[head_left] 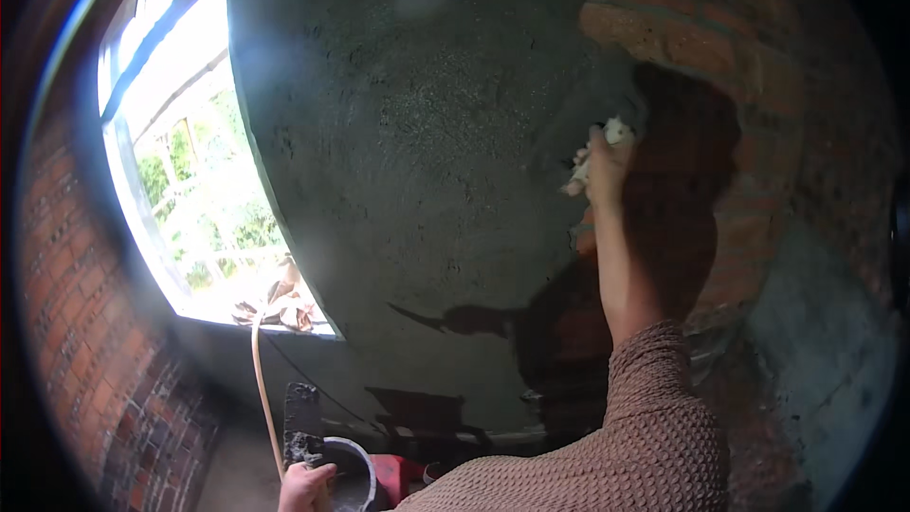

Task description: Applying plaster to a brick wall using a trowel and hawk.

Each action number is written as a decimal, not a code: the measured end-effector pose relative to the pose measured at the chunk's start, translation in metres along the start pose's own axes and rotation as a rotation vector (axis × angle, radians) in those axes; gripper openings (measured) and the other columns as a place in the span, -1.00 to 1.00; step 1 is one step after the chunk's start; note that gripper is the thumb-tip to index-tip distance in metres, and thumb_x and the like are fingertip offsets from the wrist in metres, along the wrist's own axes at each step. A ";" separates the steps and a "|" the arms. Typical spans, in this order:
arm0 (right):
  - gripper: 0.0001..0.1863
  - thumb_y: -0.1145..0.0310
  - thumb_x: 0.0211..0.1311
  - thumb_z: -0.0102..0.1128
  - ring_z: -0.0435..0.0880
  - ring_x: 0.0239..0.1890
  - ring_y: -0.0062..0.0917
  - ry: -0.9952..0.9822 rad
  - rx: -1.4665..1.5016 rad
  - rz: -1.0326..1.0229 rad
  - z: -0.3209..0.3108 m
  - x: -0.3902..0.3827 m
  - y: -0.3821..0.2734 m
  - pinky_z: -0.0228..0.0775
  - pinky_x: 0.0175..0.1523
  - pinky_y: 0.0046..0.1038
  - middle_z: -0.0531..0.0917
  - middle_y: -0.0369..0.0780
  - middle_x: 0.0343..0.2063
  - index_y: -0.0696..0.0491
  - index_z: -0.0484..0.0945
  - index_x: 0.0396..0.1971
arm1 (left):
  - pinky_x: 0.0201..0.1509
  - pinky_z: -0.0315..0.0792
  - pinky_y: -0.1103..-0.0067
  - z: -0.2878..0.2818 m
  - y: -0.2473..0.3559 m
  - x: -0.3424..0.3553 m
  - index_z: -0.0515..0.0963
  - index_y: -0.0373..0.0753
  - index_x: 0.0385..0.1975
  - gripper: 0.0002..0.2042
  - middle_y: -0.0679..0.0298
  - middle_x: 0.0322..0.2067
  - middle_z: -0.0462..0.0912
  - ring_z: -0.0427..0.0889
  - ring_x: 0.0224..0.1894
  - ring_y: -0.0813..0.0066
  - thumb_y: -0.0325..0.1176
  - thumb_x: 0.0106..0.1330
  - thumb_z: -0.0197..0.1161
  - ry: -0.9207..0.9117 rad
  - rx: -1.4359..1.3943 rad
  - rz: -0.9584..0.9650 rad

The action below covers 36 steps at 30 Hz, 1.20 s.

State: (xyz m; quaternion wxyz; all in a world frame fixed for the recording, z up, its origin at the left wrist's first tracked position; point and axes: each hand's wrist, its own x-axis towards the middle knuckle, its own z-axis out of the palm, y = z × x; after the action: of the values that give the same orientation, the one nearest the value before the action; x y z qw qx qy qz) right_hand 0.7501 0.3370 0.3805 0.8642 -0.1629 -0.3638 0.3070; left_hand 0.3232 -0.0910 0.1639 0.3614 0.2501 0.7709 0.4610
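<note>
My right hand [609,167] reaches out at arm's length and grips a ragged, off-white, sponge-like lump [618,130]. The lump is against the wet grey plaster [417,161], close to where the plaster ends and bare brick begins. Low in the view, my left hand [305,487] is closed around the handle of a trowel [303,411]. Its flat blade points up and is smeared with dark mortar. Just right of that hand shows the pale rim of a bucket [368,463]; its contents are mostly hidden.
Bare brick [758,228] shows right of the plaster, partly under my shadow. A bright window [194,152] opens on the left, with crumpled brown leaf-like pieces [287,305] on its sill. A tan hose [260,370] hangs down from there. Something red [396,474] stands beside the bucket.
</note>
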 end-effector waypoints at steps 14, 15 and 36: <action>-0.58 0.34 0.02 0.16 0.59 -0.50 -0.29 -0.429 -0.634 -0.083 0.147 -0.016 0.040 0.48 -0.39 -0.35 0.58 -0.07 -0.39 0.16 0.37 -0.10 | -0.58 0.31 0.61 0.062 0.021 -0.004 0.54 -0.31 -0.57 -0.88 0.23 -0.64 0.53 0.44 -0.65 0.49 -0.42 0.01 0.31 -0.070 -0.082 0.034; -0.58 0.34 0.01 0.16 0.60 -0.46 -0.25 -0.461 -0.661 -0.204 0.166 -0.026 0.045 0.49 -0.32 -0.33 0.58 -0.04 -0.37 0.16 0.37 -0.10 | -0.58 0.31 0.61 0.063 0.020 0.002 0.54 -0.31 -0.56 -0.89 0.23 -0.64 0.53 0.44 -0.65 0.49 -0.42 0.01 0.31 -0.078 -0.079 0.038; -0.65 0.25 -0.05 0.27 0.58 -0.52 -0.30 -1.138 -1.658 -1.264 -0.007 0.069 -0.016 0.39 -0.42 -0.34 0.59 -0.22 -0.48 -0.03 0.42 -0.24 | -0.62 0.25 0.63 0.113 -0.042 0.059 0.53 -0.29 -0.58 -0.86 0.28 -0.67 0.50 0.37 -0.70 0.56 -0.37 0.04 0.31 -0.100 -0.139 -0.073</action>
State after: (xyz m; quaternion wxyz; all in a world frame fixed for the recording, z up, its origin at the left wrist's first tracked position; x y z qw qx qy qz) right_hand 0.7996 0.3694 0.4204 0.2076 -0.3045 -0.7992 -0.4748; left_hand 0.3740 -0.0071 0.0716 0.4324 0.2186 0.7267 0.4870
